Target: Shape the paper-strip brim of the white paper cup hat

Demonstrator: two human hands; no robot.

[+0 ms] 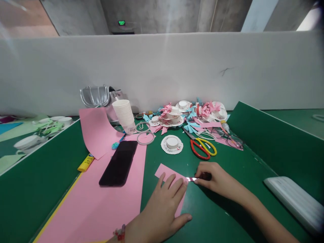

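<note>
My left hand (162,206) lies flat, fingers spread, pressing a small pink paper strip (164,170) onto the green table (37,182). My right hand (215,177) is closed in a pinch on a small shiny blade-like tool (191,179) whose tip touches the strip's right edge. What the tool is exactly I cannot make out. Red and yellow scissors (202,148) lie just beyond my right hand.
A black phone (118,162) rests on a large pink sheet (101,202). Behind are stacked paper cups (124,114), a cut paper cup (172,144), a pile of pink and blue paper crafts (187,114), a silver bag (97,96), a yellow glue stick (86,163), glasses (229,136).
</note>
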